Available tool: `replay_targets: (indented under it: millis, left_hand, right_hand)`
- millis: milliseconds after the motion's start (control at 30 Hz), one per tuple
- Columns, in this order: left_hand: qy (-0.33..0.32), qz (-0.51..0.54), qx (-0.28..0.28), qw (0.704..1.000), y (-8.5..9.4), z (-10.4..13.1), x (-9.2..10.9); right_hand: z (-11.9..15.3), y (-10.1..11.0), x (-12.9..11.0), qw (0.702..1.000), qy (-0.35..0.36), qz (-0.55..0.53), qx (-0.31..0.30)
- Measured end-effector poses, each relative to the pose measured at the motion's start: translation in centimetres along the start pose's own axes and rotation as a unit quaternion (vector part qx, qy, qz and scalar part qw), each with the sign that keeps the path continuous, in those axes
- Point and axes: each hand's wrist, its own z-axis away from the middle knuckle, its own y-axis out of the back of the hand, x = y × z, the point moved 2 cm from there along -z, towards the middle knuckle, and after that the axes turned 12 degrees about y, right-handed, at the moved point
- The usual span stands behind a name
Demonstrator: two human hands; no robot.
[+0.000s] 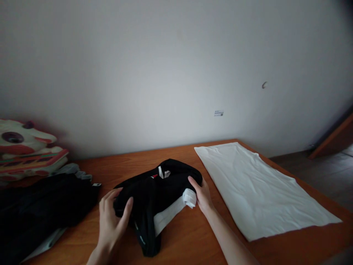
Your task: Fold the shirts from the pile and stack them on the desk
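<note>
A black garment (172,187) lies bunched on the wooden table in front of me, with small white tags and a red mark near its middle. At its right edge my right hand (200,191) grips the cloth, thumb on top. My left hand (113,211) is curled round the left edge, its thumb and fingers on either side of the cloth. A white strip with a rolled end (189,198) sticks out from the garment beside my right hand. The cloth's lower part hangs in a narrow fold toward me. My fingertips under the fabric are hidden.
A white cloth (261,187) is spread flat on the right of the wooden table (176,250). Dark clothes (49,202) are piled at the left, in front of a plush-looking toy (24,147). The pale wall (154,81) borders the table's far edge.
</note>
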Motion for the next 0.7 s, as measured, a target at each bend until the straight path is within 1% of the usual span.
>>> replay_targets:
  millis: [67,133,167,233,300,367,433,467,533,633,700]
  left_hand:
    - [-0.076,-0.018,-0.054,0.995,-0.6,1.2,1.3]
    - [-0.118,-0.06,-0.106,0.985,-1.4,2.1,2.1]
    - [-0.123,-0.082,-0.122,0.981,-1.7,2.3,2.3]
    - [-0.117,-0.109,-0.142,0.977,-2.2,2.2,1.9]
    - [-0.11,-0.108,-0.159,0.975,-2.4,1.7,1.0]
    - [-0.094,-0.082,-0.173,0.977,-2.5,1.2,-0.1]
    - [-0.05,-0.03,-0.173,0.983,-2.4,0.6,-0.9]
    - [-0.017,-0.001,-0.17,0.985,-2.3,0.4,-1.2]
    - [0.075,0.049,-0.152,0.984,-2.0,-0.1,-1.5]
    - [0.211,0.089,-0.088,0.969,-0.9,-0.7,-1.7]
    - [0.259,0.102,-0.03,0.96,0.2,-1.3,-2.0]
  right_hand:
    - [0.1,0.1,0.5,0.999,0.022,0.023,-0.009]
    - [0.2,0.2,1.0,0.999,0.036,0.039,-0.004]
    - [0.2,0.2,1.2,0.998,0.04,0.042,0.004]
    - [0.1,0.2,1.3,0.998,0.042,0.031,0.022]
    - [0.0,0.2,1.2,0.999,0.032,0.001,0.035]
    - [-0.1,0.1,0.9,0.998,0.019,-0.023,0.051]
    - [-0.2,0.2,0.5,0.996,0.018,-0.021,0.08]
    - [-0.3,0.3,0.3,0.995,0.023,-0.014,0.097]
    - [-0.5,0.9,0.0,0.991,0.036,-0.003,0.129]
    - [-1.1,2.4,-0.1,0.981,0.058,-0.004,0.184]
    - [-1.7,3.6,0.1,0.974,0.074,-0.011,0.215]
